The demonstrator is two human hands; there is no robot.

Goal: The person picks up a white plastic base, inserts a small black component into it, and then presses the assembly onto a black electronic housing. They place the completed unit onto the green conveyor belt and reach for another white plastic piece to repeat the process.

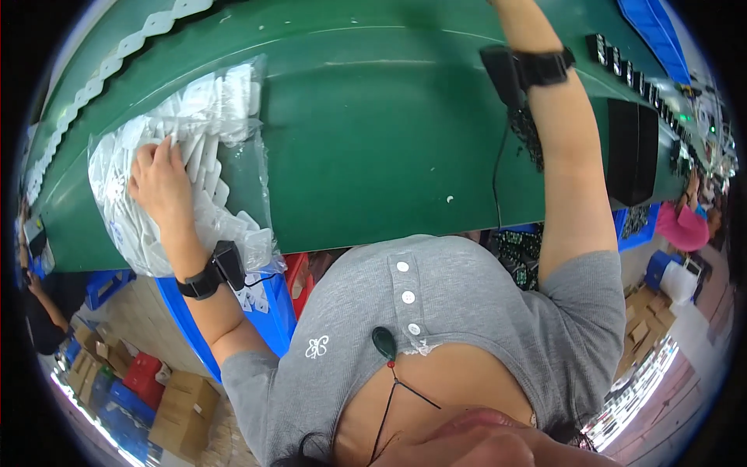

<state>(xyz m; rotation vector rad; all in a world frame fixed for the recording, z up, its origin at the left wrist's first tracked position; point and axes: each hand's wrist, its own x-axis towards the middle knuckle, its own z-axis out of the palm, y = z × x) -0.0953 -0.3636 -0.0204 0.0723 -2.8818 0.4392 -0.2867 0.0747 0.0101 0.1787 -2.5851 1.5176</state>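
My left hand (pixel 162 183) rests on a clear plastic bag (pixel 261 167) full of flat white plastic pieces (pixel 204 159), at the left of the green work surface (pixel 373 140). Its fingers are slightly apart and bent over the pieces; none is seen lifted. My right arm (pixel 572 148) reaches up past the top edge of the picture, so the right hand is out of sight. Each wrist wears a black strap with a small box on it. Beside the right forearm lies a heap of small dark parts (pixel 525 136), partly covered by the arm.
A line of white pieces (pixel 159 23) runs along the far left. At right stand a black box (pixel 632 152), a row of small black devices (pixel 615 61) and a blue bin (pixel 660 35). Another blue bin (pixel 187 319) sits below the bag. Other people work at both sides.
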